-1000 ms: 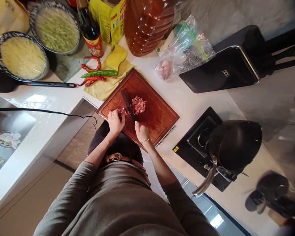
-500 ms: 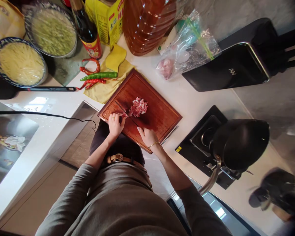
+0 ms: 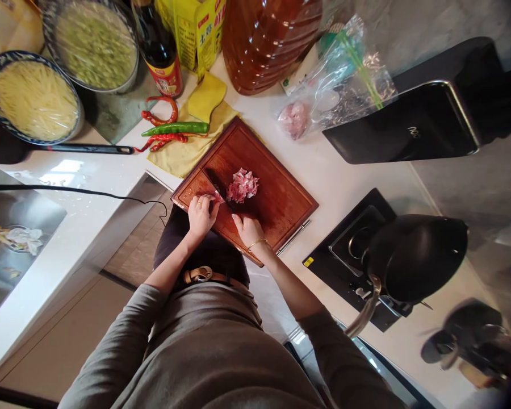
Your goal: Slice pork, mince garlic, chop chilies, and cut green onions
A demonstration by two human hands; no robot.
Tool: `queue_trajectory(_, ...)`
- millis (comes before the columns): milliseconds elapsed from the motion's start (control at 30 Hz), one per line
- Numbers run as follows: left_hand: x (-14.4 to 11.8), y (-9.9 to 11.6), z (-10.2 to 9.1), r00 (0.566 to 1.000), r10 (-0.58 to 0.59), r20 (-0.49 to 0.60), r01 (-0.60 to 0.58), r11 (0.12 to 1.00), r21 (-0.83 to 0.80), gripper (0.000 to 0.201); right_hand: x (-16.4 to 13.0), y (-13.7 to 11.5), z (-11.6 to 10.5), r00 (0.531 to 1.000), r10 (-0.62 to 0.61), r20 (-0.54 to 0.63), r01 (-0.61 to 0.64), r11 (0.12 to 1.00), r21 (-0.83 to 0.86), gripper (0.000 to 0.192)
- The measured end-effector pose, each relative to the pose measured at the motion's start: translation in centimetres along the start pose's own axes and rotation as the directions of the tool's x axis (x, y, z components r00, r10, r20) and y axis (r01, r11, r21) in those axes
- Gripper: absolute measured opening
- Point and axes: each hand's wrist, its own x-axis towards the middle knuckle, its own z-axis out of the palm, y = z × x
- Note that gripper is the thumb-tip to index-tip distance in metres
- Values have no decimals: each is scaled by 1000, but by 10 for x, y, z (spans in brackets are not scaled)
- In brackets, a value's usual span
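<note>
A reddish wooden cutting board (image 3: 276,199) lies on the white counter. On it sits a small heap of cut raw meat (image 3: 242,184). My left hand (image 3: 201,213) presses down a small uncut piece of meat (image 3: 216,196) at the board's near left edge. My right hand (image 3: 247,228) grips the handle of a dark knife (image 3: 215,180), whose blade stands between the piece and the heap.
Red and green chillies (image 3: 170,129) lie on a yellow cloth behind the board. Two bowls (image 3: 29,96) of shredded vegetables, a sauce bottle (image 3: 162,54), an oil jug (image 3: 268,40) and a plastic bag (image 3: 340,85) stand further back. A black wok (image 3: 413,255) sits on the stove at right.
The knife rose and tilted flat half a second ago, then came down again beside the meat heap. My left hand has stayed on the small piece.
</note>
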Motion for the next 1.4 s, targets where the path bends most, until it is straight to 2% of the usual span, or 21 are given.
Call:
queue_trajectory(133,0,1,-2,1000,-10,0,10,999,30,29,-3,8,6,998,-3,-59,9,995,102,63)
queue_trajectory(233,0,2,-4,1000,-13,-10,13,998,61,31,-8,16,1,997,-8,-76,15,995,96,62)
queue_trajectory(400,-1,5,-6,999,14,-32,-10,992,122,29,-17,17,-14,999,-44,-23,44,999,2,52)
queue_trajectory(600,-3,3,-3,997,1,-72,7,993,116,28,-21,16,-20,998,-69,1,69,997,-28,54)
queue_trajectory(833,0,3,-4,999,21,-41,-18,997,69,25,-19,26,-35,994,-92,63,93,996,-9,58)
queue_trajectory(967,1,3,-6,1000,27,-14,-27,999,43,25,-10,24,-40,989,-92,113,96,995,-29,63)
queue_trajectory(1067,2,2,-7,1000,30,4,-30,999,26,26,2,12,-35,990,-101,100,104,994,-20,60)
queue_trajectory(1233,1,1,-7,999,38,16,-39,999,27,27,23,-9,-16,991,-133,-7,133,991,4,53)
queue_trajectory(1333,0,2,-6,999,42,-5,-42,997,59,27,29,-7,-5,991,-121,-64,125,989,80,55)
queue_trajectory(1400,0,3,-6,999,33,-24,-31,995,92,27,30,-1,0,990,-97,-99,113,979,171,63)
